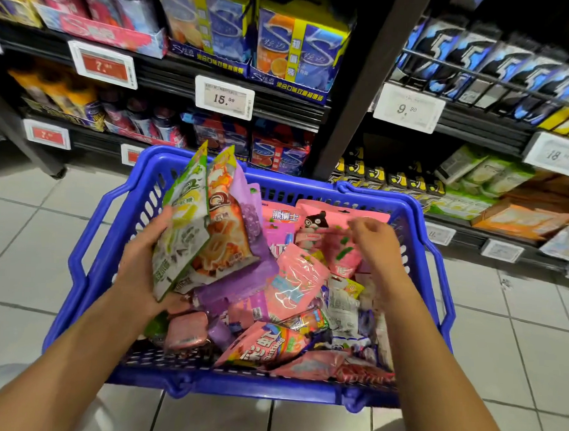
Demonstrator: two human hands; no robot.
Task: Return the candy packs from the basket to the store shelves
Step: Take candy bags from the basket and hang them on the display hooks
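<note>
One blue basket [88,272], two hands, left hand [144,268] gripping three upright candy packs – green [181,230], orange [223,232], purple [241,269] – loose packs in basket too jumbled to count, eight visible shelf price tags.

Right hand [371,243] blurred; far-right price tags [502,250] unreadable.

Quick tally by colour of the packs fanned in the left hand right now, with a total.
Packs gripped in the left hand, held over the blue basket:
Green pack: 1
Orange pack: 1
Purple pack: 1
Total: 3
The right hand hovers over the pink bear pack, fingers loosely curled, holding nothing.
</note>
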